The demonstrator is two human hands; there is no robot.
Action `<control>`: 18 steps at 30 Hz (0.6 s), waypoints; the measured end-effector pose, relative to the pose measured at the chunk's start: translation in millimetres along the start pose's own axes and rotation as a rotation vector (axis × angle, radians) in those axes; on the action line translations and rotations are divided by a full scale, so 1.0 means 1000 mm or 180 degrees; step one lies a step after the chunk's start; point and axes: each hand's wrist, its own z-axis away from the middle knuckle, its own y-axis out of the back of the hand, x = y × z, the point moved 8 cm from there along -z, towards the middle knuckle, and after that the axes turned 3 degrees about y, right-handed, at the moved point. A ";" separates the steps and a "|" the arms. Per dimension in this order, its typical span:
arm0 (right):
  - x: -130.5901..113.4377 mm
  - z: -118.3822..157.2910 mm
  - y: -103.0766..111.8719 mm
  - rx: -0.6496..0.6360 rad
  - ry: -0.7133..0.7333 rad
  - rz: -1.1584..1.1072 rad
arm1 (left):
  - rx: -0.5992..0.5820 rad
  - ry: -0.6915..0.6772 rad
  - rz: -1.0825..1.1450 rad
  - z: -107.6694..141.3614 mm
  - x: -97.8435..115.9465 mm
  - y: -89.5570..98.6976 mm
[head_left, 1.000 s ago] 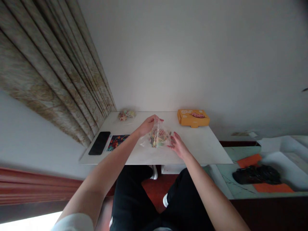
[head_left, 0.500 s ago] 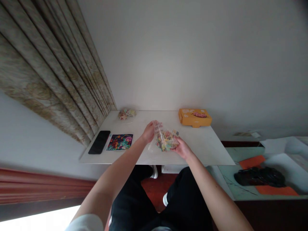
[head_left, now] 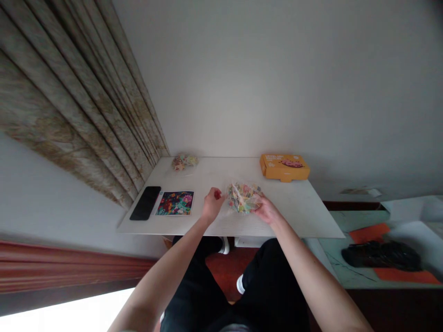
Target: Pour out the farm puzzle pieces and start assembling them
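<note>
A clear plastic bag of colourful jigsaw puzzle pieces (head_left: pixel 240 196) is held just above the white table (head_left: pixel 290 214). My right hand (head_left: pixel 266 210) grips its right side, fingers underneath and thumb along the edge. At the bag's left edge is my left hand (head_left: pixel 212 203), its fingers curled closed; whether a bit of the clear plastic is pinched in them I cannot make out. Left of my hands, a printed picture sheet (head_left: pixel 175 203) with a dark floral design lies flat.
A black phone (head_left: pixel 146 203) lies left of the sheet. Another clear bag of pieces (head_left: pixel 184 162) rests at the back left. The yellow puzzle box (head_left: pixel 284 168) sits at the back right. A lower green surface (head_left: pixel 337 249) on the right bears a black-wrapped item (head_left: pixel 380 255).
My left hand has come down and nearer from the bag's top, its fingers now curled at the left edge. The bag has turned flatter in my right hand.
</note>
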 end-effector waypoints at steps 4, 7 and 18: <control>0.001 -0.004 -0.004 -0.0157 0.0016 0.0014 | -0.0221 0.0349 0.0219 0.007 -0.013 -0.014; 0.005 -0.006 -0.005 -0.0127 0.0021 -0.0049 | -0.0324 0.0519 0.0574 0.009 -0.013 -0.018; 0.026 -0.024 -0.055 -0.0072 -0.0228 -0.0381 | -0.0069 -0.0319 0.0006 -0.007 0.072 0.036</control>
